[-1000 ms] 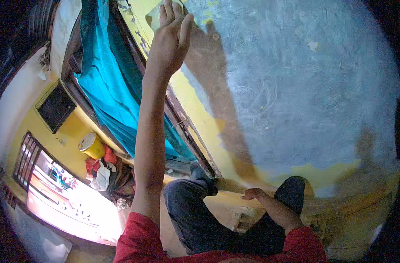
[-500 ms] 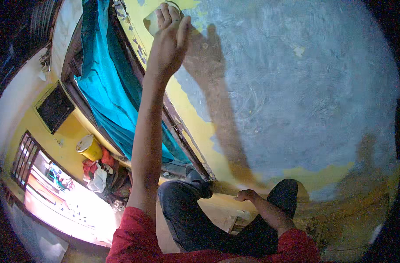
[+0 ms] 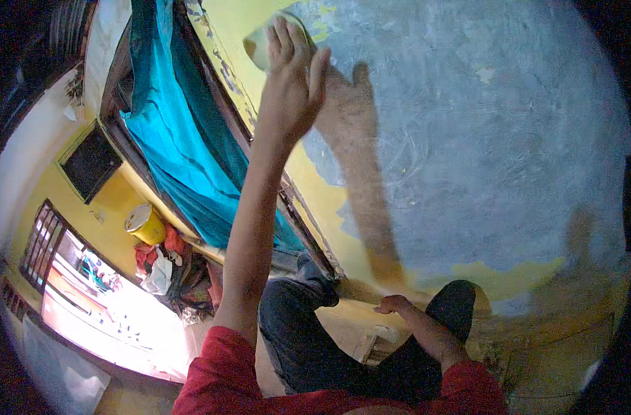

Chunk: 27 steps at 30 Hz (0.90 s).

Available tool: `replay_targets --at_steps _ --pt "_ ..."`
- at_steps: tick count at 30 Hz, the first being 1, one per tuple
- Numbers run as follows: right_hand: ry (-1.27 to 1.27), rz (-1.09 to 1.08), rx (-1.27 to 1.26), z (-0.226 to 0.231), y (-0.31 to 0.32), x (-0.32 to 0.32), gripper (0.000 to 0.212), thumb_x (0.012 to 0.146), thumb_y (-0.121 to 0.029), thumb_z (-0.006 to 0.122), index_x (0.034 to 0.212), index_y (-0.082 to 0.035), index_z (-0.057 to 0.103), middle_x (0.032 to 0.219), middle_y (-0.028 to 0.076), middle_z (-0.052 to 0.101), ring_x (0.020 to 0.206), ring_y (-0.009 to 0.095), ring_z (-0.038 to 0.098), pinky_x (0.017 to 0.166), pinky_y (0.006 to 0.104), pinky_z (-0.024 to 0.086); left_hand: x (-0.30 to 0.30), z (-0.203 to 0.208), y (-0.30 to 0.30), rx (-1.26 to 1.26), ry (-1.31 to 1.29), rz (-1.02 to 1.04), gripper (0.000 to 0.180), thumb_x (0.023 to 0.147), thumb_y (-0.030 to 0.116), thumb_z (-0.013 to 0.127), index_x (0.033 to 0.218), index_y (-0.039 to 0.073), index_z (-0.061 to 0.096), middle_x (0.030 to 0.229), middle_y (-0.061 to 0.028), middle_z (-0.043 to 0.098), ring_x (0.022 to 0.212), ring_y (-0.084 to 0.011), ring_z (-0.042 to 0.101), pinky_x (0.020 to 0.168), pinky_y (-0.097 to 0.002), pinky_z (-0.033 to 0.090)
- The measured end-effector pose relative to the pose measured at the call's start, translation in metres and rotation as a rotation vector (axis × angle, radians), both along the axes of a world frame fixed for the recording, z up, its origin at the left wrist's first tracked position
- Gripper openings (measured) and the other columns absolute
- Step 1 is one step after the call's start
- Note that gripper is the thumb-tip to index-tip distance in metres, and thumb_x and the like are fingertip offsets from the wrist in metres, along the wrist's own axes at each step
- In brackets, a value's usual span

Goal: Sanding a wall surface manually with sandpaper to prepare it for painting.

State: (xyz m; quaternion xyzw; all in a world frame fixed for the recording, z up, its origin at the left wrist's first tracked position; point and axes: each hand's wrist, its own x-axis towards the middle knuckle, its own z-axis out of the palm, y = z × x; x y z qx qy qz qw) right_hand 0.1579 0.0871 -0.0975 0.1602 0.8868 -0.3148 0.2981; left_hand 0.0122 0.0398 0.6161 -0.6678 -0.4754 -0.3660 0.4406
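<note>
My left hand is raised against the wall, its fingers stretched over a thin, pale, curved sheet with a darker edge. The palm and fingers cover most of this sheet, and its exact kind is unclear. Around it the wall shows yellow paint to the left and a rough, blotchy grey-blue coat to the right. Down low, near my bent knee, my right hand is closed; whatever its fingers hold is too small to make out. My left arm throws a long shadow on the wall.
Left of the wall patch, a teal curtain hangs in a dark wooden frame. Farther left are a yellow bucket, a heap of cloths and bags, and a bright doorway. My legs are bent below me.
My left hand and the pale sheet appear slightly lower and farther right in the picture. The room has shifted a little that way too. My right hand stays low by the knee.
</note>
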Motion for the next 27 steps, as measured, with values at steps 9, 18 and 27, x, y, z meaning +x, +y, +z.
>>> replay_targets --at_steps 9,18,27 --pt "0.006 -0.015 0.016 -0.038 0.007 -0.014 0.078 0.104 -0.069 0.035 0.067 -0.006 0.063 0.066 0.012 0.06 0.063 0.025 0.061 0.076 0.0497 0.051 -0.025 0.033 -0.001 0.068 -0.009 0.026 0.061 0.11 0.03 0.046 0.145 -0.019 0.04 0.157 -0.0448 0.026 0.152 -0.0578 0.018 0.126 -0.0521 0.02" --pt "-0.058 -0.082 -0.076 -0.053 0.019 0.013 0.075 0.102 -0.072 0.037 0.073 -0.008 0.061 0.069 0.012 0.054 0.058 0.023 0.051 0.062 0.0471 0.045 -0.018 0.029 0.004 0.016 0.058 0.057 0.059 0.11 0.031 0.045 0.148 -0.014 0.037 0.156 -0.0448 0.027 0.15 -0.0594 0.02 0.125 -0.0555 0.022" --pt "-0.139 -0.479 0.071 -0.163 0.039 0.108 0.077 0.102 -0.07 0.041 0.054 -0.01 0.041 0.051 0.004 0.037 0.05 0.022 0.042 0.06 0.0436 0.041 0.03 -0.009 0.033 0.073 -0.092 -0.197 0.066 0.11 0.034 0.046 0.147 -0.019 0.033 0.157 -0.046 0.024 0.15 -0.0599 0.02 0.125 -0.0533 0.024"
